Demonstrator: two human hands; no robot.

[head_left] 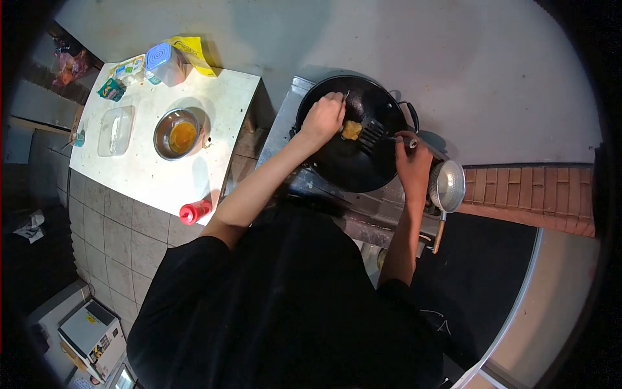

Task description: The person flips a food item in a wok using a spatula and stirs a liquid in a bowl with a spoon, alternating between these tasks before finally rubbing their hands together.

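Observation:
A black wok (337, 170) stands on the stove, and a small golden-brown piece of food (352, 130) lies inside it. My right hand (413, 159) grips the handle of a black slotted spatula (371, 134), whose blade is just right of the food. Over the wok's left side, my left hand (324, 118) is closed around a thin metal utensil (347, 94). Only bits of that utensil show past the fingers, so its kind is hidden; its lower end is close to the food.
A small metal pan (447, 188) with a wooden handle sits right of the wok. On the white table (152, 181) at left are a metal bowl (176, 135) with yellow liquid, a clear plastic tray (116, 131), a blue-lidded container (165, 65) and a red bottle (195, 212).

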